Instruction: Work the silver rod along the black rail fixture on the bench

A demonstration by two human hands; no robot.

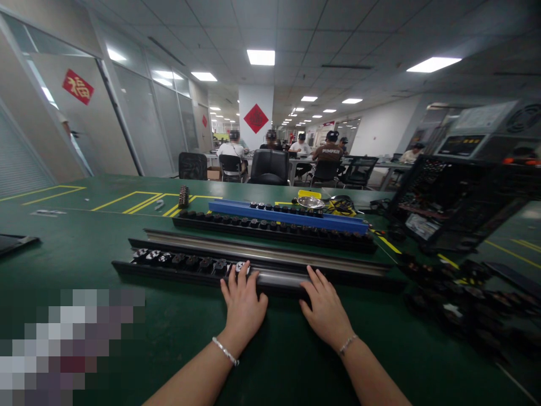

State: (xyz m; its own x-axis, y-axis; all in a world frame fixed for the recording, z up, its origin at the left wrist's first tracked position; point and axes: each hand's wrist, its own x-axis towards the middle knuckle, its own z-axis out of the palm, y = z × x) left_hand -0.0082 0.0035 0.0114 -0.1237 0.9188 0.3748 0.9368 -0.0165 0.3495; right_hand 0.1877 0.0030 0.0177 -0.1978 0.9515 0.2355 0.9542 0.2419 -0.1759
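A long black channel rail (pixel 279 279) lies across the table in front of me. In its left part sits a row of small black parts (pixel 192 263), some with white tops; the right part shows a bare grey inner surface. My left hand (pixel 244 310) rests on the rail's near side with fingers apart. Its fingertips are at a white-topped part (pixel 242 266) at the right end of the row; whether they press on it I cannot tell. My right hand (pixel 326 307) lies farther right on the rail, fingers stretched out and thumb apart. Neither hand grips anything visible.
Behind lies another black rail (pixel 270 248), then a filled black rail (pixel 274 230) and a blue rail (pixel 291 217). A metal dish (pixel 310 202) stands farther back. Dark loose parts (pixel 456 310) and an open computer case (pixel 448 197) are at right. People sit beyond the table.
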